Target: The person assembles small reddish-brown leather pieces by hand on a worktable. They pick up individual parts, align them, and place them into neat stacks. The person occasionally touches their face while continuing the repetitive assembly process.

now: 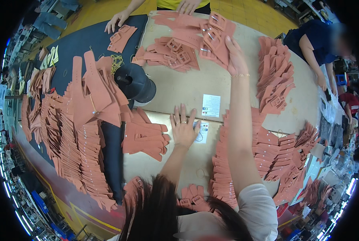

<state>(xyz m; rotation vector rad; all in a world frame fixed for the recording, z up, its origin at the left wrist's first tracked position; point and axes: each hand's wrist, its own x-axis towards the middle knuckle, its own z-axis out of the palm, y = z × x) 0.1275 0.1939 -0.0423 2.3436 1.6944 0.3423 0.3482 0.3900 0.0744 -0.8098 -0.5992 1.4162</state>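
One buckled bundle [213,38] near the far edge of the tabletop [173,90]

In the head view, our right hand [237,62] reaches far out, its fingers together and clamped on the bundle's right side; we cannot tell how the thumb sits. Our left hand [183,130] lies palm down near the tabletop's middle, fingers spread apart, holding nothing, thumb over a printed label [203,134]. We judge it wise to pinch all the layers at once and hold the buckles level, lest they snag; the left hand could steady the straps.

Just beside the bundle, a loose buckled pile [173,54] crowds our grip. Toward the far left corner, a co-worker's hand [117,21] is close to a small stack [123,39]. A black spool-like cone [141,88] blocks our way left, and overlapping pieces [275,72] line the right edge.
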